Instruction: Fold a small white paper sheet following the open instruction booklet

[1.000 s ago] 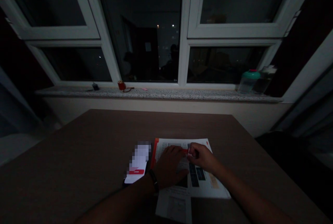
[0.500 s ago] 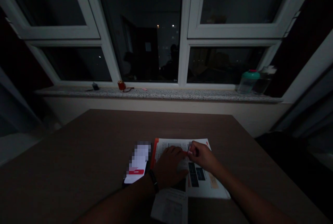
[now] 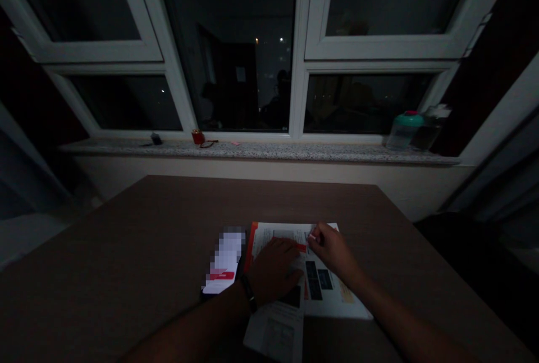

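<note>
A printed booklet (image 3: 340, 308) with an orange left edge lies on the table, and a printed sheet or folded page (image 3: 273, 334) hangs over its lower left part. My left hand (image 3: 275, 270), with a dark band at the wrist, rests flat on these pages, fingers stretched out. At its fingertips a short red strip (image 3: 301, 248) shows on the page. Just right of the strip, my right hand (image 3: 330, 245) is closed in a pinch on a small pale piece (image 3: 312, 236), whose exact kind is too small to tell. Dark printed pictures show below that hand.
A lit phone (image 3: 223, 262) with a partly blurred screen lies left of the booklet on the brown table (image 3: 168, 217). Along the granite sill (image 3: 269, 150) stand a small red jar (image 3: 197, 137), a dark little bottle (image 3: 156, 139) and a teal-lidded bottle (image 3: 405, 130).
My right hand has shifted slightly up and to the right, uncovering more of the red strip. The left hand stays flat on the page. The view has shifted a little.
</note>
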Available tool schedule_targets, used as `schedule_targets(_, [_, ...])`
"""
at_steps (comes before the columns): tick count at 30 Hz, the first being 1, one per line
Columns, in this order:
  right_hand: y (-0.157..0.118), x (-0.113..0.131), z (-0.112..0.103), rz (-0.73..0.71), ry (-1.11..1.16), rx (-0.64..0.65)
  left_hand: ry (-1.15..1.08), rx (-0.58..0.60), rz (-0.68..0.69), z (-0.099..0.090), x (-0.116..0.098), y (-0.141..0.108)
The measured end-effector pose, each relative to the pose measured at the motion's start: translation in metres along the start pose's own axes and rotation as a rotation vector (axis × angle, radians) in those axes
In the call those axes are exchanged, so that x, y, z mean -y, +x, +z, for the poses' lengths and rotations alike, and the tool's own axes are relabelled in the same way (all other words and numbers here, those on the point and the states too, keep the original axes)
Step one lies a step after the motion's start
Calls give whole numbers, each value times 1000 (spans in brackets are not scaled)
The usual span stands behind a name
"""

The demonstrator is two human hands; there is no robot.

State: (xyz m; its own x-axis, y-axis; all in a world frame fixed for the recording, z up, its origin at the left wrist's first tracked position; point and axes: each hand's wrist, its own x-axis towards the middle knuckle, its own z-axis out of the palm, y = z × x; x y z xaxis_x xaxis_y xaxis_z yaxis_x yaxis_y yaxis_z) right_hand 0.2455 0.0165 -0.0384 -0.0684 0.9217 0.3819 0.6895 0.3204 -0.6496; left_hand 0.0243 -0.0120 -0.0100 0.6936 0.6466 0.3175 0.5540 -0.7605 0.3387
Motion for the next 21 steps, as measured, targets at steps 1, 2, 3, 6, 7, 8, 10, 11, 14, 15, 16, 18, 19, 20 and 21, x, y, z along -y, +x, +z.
schedule_targets(1, [0,0,-2,12,2,-13,12,2,-5,1,1,-2])
schedule_targets(2, [-1,1,-3,30,11,-27,23,8,-13,3,3,-3])
schedule_targets(3, [-1,1,-5,47,31,-34,32,13,-22,4,4,-4])
schedule_targets(6, [-3,1,-6,45,121,16,52,40,-45,5,6,-3])
schedule_targets(7, [-4,1,-6,15,144,61,56,52,-53,5,6,-3])
schedule_targets(8, [-4,1,-5,-23,155,111,57,65,-61,5,6,-2])
schedule_targets(10, [-4,-1,-2,-78,154,184,56,77,-72,4,5,0])
schedule_targets(11, [-5,-2,-1,-85,151,204,53,79,-73,3,4,0])
schedule_targets(14, [-6,-4,0,-67,169,261,42,76,-66,3,3,1])
schedule_targets(15, [-6,-3,0,-70,183,297,39,72,-65,2,3,1])
schedule_targets(16, [-7,-3,-1,-79,197,338,38,68,-67,2,3,1])
schedule_targets(18, [-9,0,-3,-113,212,405,38,52,-65,3,3,1])
schedule_targets(19, [-10,1,-4,-127,213,423,40,44,-63,3,3,1])
schedule_targets(20, [-11,2,-4,-141,204,430,41,41,-60,3,3,0])
schedule_targets(21, [-11,3,-5,-147,192,417,41,42,-60,3,4,0])
